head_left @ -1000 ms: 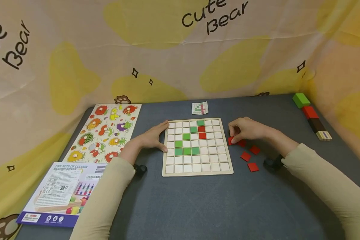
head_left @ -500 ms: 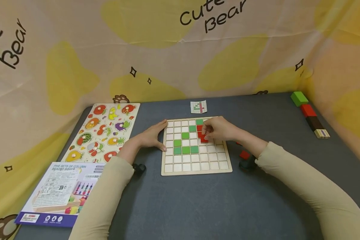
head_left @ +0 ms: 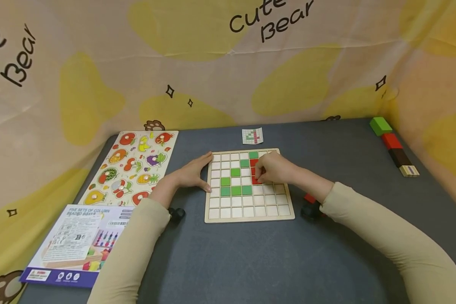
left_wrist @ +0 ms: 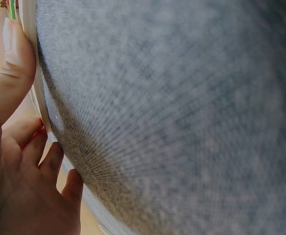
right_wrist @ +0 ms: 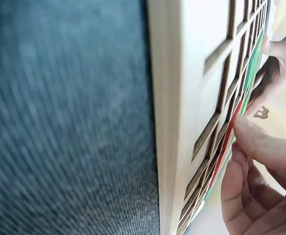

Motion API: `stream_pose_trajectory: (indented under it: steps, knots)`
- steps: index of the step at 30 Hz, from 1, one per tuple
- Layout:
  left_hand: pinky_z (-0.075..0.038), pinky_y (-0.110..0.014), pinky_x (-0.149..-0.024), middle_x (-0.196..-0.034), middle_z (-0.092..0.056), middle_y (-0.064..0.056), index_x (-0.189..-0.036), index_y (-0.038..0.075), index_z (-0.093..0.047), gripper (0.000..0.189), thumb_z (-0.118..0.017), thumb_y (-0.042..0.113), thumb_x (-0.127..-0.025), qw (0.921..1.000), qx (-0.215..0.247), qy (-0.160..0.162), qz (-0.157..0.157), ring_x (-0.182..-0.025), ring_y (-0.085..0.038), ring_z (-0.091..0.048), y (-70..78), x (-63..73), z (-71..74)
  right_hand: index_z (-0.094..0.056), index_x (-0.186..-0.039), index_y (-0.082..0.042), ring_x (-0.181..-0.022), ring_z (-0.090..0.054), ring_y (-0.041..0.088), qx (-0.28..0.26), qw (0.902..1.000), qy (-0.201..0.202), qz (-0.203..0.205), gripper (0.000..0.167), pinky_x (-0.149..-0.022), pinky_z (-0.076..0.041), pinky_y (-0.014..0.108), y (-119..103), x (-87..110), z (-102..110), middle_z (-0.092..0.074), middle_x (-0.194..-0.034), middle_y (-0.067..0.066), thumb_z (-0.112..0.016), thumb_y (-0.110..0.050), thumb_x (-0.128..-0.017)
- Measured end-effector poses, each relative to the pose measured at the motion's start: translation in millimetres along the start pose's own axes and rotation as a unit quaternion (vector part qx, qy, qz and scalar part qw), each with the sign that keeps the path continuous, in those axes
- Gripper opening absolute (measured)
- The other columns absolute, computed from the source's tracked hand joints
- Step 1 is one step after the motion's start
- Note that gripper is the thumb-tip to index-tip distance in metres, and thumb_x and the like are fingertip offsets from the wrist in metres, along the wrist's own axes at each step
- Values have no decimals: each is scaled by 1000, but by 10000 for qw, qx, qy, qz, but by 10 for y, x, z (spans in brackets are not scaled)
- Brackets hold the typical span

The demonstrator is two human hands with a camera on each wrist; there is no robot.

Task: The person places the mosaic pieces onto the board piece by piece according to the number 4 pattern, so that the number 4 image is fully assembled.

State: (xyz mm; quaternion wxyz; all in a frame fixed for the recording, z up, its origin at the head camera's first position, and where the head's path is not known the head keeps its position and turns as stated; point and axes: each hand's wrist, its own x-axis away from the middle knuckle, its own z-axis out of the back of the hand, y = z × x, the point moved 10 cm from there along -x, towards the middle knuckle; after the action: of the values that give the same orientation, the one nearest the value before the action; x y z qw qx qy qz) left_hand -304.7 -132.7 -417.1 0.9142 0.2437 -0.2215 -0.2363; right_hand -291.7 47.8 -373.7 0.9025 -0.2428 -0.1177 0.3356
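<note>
Over the last second the right hand (head_left: 276,167) has brought a red tile (head_left: 255,180) from beside the grid board (head_left: 248,200) onto it, under two other red tiles. At far left lie a fruit puzzle (head_left: 144,162) and a box (head_left: 74,236). Next comes the left hand (head_left: 192,173), thumb and fingers apart along the board's left edge, seemingly to steady it. Green tiles (head_left: 236,191) sit in the squares, and a small card (head_left: 252,136) behind shows a similar pattern (it looks like the guide). Right thumb and fingertips come together, pinching the red tile at its square. I'd judge this as seating it in the red column; the next move calls for settling it flat, then letting go. A spare red tile (head_left: 309,197) pokes out behind the right wrist; blocks (head_left: 392,142) stand farther right.
</note>
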Motion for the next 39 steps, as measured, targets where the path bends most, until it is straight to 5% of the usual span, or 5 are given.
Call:
stream_pose_trajectory:
  steps: [8, 15, 23, 33, 39]
  knots:
    - [-14, -56, -125, -168, -3, -18, -158, -1, -12, 114, -86, 26, -75, 10000, 0, 1, -15, -156, -39, -5, 6, 2, 7, -76, -77, -14, -70, -60, 7, -97, 9991, -332, 250, 7, -66, -50, 24, 127, 116, 50, -73, -78, -3, -80, -9, -79]
    - [-13, -56, -125, -169, -2, -15, -158, 1, -11, 114, -86, 25, -75, 10000, 65, 28, 44, -156, -38, -5, -22, 6, 10, -73, -94, -15, -80, -59, 15, -392, 9955, -816, -296, 17, -71, -50, 27, 666, 368, 312, -71, -94, 2, -80, -9, -80]
    - [-14, -56, -125, -168, -2, -16, -158, 0, -11, 114, -86, 25, -75, 9999, 99, 33, 11, -156, -38, -5, -19, 5, 6, -70, -101, -21, -95, -51, 21, -482, 9848, -1529, -664, 33, -80, -45, 32, 1069, 690, 335, -61, -107, 5, -87, -16, -72]
    - [-13, -56, -125, -169, -2, -16, -158, 0, -11, 114, -86, 25, -75, 10000, 93, 7, 25, -156, -37, -4, -13, -3, 4, -61, -83, -13, -75, -53, 15, -479, 9895, -1140, -744, 26, -68, -45, 26, 1172, 659, 331, -61, -83, 3, -85, -18, -74]
    - [-13, -56, -125, -168, -3, -18, -158, -1, -12, 114, -86, 25, -75, 10000, 87, 19, -12, -156, -38, -5, -2, 3, 8, -59, -80, -13, -69, -53, 12, -505, 9960, -302, -666, 19, -64, -44, 24, 1022, 530, 476, -62, -78, 2, -78, -16, -84]
